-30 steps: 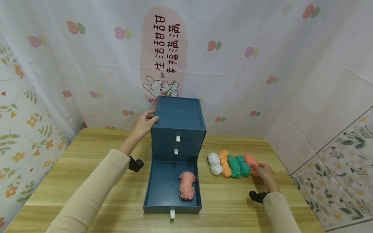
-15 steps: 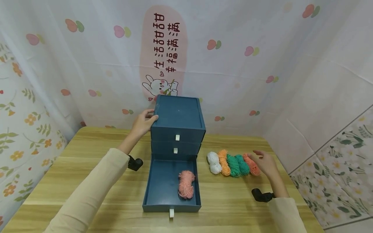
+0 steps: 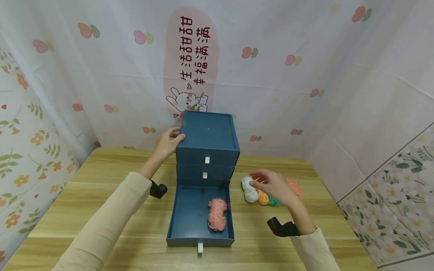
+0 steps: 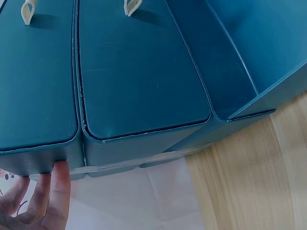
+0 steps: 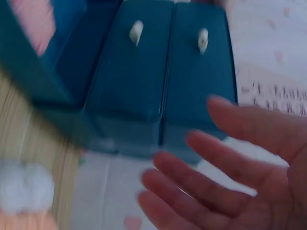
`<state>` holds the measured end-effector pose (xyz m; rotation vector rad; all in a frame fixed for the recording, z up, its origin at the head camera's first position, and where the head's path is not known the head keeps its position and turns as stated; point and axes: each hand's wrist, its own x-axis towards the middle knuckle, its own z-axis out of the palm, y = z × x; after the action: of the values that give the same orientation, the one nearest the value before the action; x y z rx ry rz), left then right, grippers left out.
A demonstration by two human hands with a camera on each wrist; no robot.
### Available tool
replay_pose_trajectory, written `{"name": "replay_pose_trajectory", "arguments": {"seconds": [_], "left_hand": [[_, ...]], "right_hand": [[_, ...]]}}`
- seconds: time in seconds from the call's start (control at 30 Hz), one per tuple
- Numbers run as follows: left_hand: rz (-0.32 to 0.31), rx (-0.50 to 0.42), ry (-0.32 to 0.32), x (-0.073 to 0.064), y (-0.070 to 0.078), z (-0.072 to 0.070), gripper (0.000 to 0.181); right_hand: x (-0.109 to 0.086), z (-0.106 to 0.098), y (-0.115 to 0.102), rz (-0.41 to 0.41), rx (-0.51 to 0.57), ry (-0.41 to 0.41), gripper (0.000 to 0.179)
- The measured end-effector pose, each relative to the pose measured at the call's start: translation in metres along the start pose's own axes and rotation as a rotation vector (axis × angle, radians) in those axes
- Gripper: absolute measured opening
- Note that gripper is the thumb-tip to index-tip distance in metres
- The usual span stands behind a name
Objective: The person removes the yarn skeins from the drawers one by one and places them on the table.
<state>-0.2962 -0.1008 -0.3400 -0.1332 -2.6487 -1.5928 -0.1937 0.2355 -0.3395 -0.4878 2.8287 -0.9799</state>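
Observation:
A blue drawer unit (image 3: 207,131) stands at the middle of the table, its bottom drawer (image 3: 190,214) pulled out with a pink yarn skein (image 3: 217,214) inside. My left hand (image 3: 166,143) rests against the unit's upper left side, thumb at the top edge; in the left wrist view its fingers (image 4: 58,191) press the side wall. My right hand (image 3: 272,185) is over the yarn row, relaxed and holding nothing. Under or beside it lie white yarn (image 3: 249,190), orange yarn (image 3: 262,197), green yarn (image 3: 274,202) and coral yarn (image 3: 294,187). The hand partly hides the row.
Two upper drawers with white pull tabs (image 3: 207,160) are closed. A printed curtain (image 3: 264,94) hangs behind the wooden table (image 3: 129,214). Floral cloth (image 3: 400,195) borders the right side. Both wrists carry black camera mounts.
My right hand has lifted from the coral yarn and moved left over the row towards the white yarn. The left hand has stayed at the drawer unit.

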Motion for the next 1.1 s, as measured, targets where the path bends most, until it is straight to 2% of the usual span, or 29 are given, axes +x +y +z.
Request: {"name": "replay_pose_trajectory", "arguments": {"seconds": [0.2, 0.3, 0.4, 0.5, 0.7, 0.9, 1.1], "left_hand": [[-0.005, 0.010, 0.008, 0.000, 0.002, -0.001, 0.053], [-0.004, 0.004, 0.006, -0.001, 0.002, 0.000, 0.053], [-0.005, 0.007, 0.002, 0.000, 0.001, 0.000, 0.053], [-0.006, 0.002, 0.005, 0.000, 0.001, 0.000, 0.053], [-0.004, 0.005, 0.004, 0.000, 0.002, -0.001, 0.053], [-0.008, 0.003, 0.001, 0.000, 0.002, -0.001, 0.053], [-0.010, -0.005, 0.000, 0.000, 0.003, -0.001, 0.053]], "right_hand": [[0.022, 0.031, -0.020, -0.119, 0.058, -0.296, 0.035], [0.034, 0.052, -0.025, -0.127, 0.058, -0.383, 0.033], [0.045, 0.072, -0.026, -0.134, 0.013, -0.448, 0.034], [0.055, 0.088, -0.026, -0.105, -0.060, -0.486, 0.040], [0.066, 0.106, -0.025, 0.022, -0.165, -0.535, 0.050], [0.076, 0.116, -0.025, 0.032, -0.277, -0.582, 0.049], [0.081, 0.123, -0.025, 0.042, -0.356, -0.591, 0.043]]}}
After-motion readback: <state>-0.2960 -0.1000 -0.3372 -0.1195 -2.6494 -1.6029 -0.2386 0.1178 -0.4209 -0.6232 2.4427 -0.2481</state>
